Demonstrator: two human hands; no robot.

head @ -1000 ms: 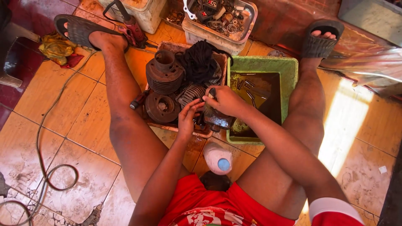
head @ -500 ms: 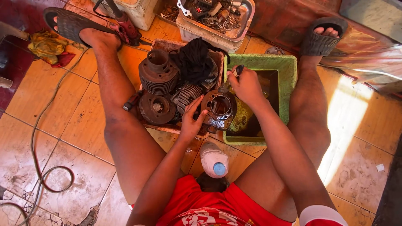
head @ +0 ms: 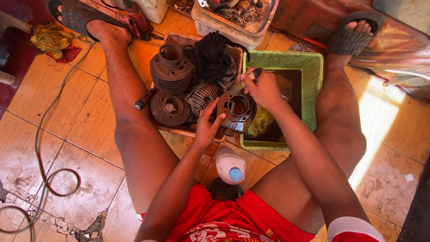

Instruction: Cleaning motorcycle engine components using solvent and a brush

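Hemmed in on both flanks by bare legs. Ahead, blocked by a crowded parts tray (head: 179,130): finned cylinder (head: 170,71), round cover (head: 169,108), black rag (head: 210,56). Just right of it, walled off by a green tub (head: 313,76) of dark liquid. Near the lap, a white bottle (head: 229,163) upright on the floor. Beyond the left leg, open tile crossed only by a hose (head: 45,130).
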